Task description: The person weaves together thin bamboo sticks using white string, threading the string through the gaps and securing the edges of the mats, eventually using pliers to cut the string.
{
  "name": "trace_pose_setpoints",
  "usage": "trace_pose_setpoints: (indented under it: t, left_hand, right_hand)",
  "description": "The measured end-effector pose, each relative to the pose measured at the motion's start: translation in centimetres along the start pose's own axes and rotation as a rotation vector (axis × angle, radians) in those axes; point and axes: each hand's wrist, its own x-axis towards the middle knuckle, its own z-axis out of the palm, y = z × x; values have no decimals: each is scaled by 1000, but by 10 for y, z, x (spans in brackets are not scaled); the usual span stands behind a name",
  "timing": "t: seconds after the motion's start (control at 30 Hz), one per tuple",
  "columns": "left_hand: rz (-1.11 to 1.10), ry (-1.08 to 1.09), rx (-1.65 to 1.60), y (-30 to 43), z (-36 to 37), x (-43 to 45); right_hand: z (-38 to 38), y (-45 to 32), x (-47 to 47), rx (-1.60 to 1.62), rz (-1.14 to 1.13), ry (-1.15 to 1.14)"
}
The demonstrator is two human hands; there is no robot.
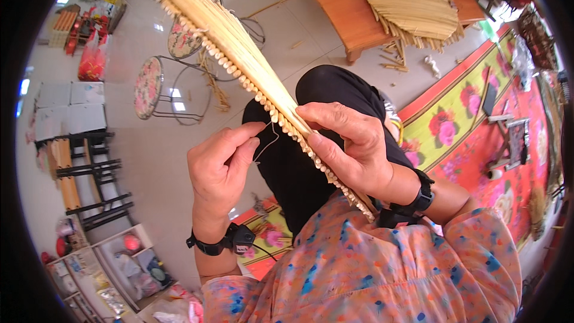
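Observation:
A panel of pale plant stalks (242, 49), laid side by side, slants edge-on from the upper left down to my chest, its row of cut stalk ends facing left. My right hand (354, 143) grips the panel's lower part between thumb and fingers. On the left of the panel, my left hand (224, 166) has thumb and forefinger nearly together beside a thin thread (270, 143), which hangs from the cut ends. Whether the left fingertips pinch the thread is not plain. Both wrists wear black straps with small devices.
A wooden table (323, 0) at the top bears a rounded stalk mat (408, 4). Floral stools (148, 87) stand at the left, above an open drawer unit (121, 260). A floral mat (448, 130) covers floor at the right. Loose stalks (215, 83) lie about.

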Motion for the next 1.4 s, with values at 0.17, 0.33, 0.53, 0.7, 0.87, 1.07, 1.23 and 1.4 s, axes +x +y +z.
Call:
trace_pose_setpoints:
  t: [0.17,0.33,0.53,0.7,0.87,1.07,1.23,1.4]
  left_hand:
    - [1,-19,54,-1,-9,-1]
    - [59,3,84,-5,-4,-2]
    - [68,27,43,-8,1,0]
    - [-37,16,78,8,-5,-2]
    - [-452,-84,-62,20,-13,0]
    - [-162,-45,31,1,-10,-5]
    - [-81,-22,25,-4,-5,-3]
    - [-59,-17,8,-4,-3,0]
  right_hand:
    - [7,0,-5,101,62,7]
    - [8,6,-7,235,49,-12]
    - [8,8,-7,310,51,-4]
    - [6,5,-5,290,44,-12]
    - [6,6,-5,192,25,9]
    - [9,9,-6,246,-4,22]
    - [7,11,-6,270,-9,9]
    - [7,13,-7,278,-13,-1]
